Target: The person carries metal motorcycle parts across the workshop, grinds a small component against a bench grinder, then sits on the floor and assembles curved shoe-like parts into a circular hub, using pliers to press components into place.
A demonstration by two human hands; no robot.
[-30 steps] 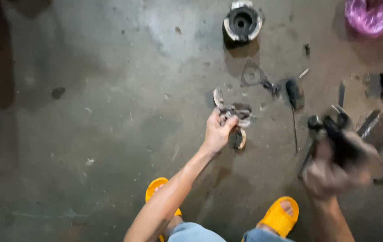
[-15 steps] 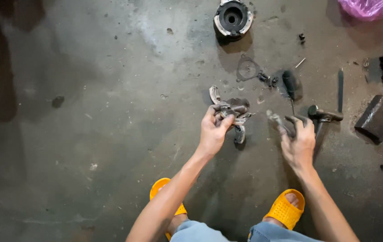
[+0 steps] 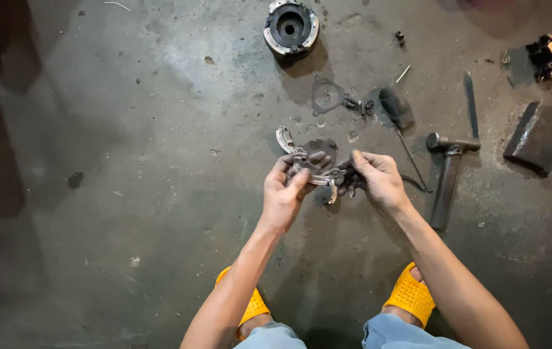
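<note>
Overhead, a stained concrete floor (image 3: 127, 129) is seen, with a round drum part (image 3: 291, 26) far off and a hammer (image 3: 447, 174) lying just right of the hands. Above the floor, a greasy metal clutch assembly (image 3: 315, 165) is held between both hands, its long axis running left to right. It is gripped by the closed left hand (image 3: 286, 194) at its left end and pinched by the right hand (image 3: 379, 181) at its right end, both equally near.

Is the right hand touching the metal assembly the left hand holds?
Touching. The head view shows the right hand with fingers closed on the metal assembly that the left hand grips from the other side.
</note>
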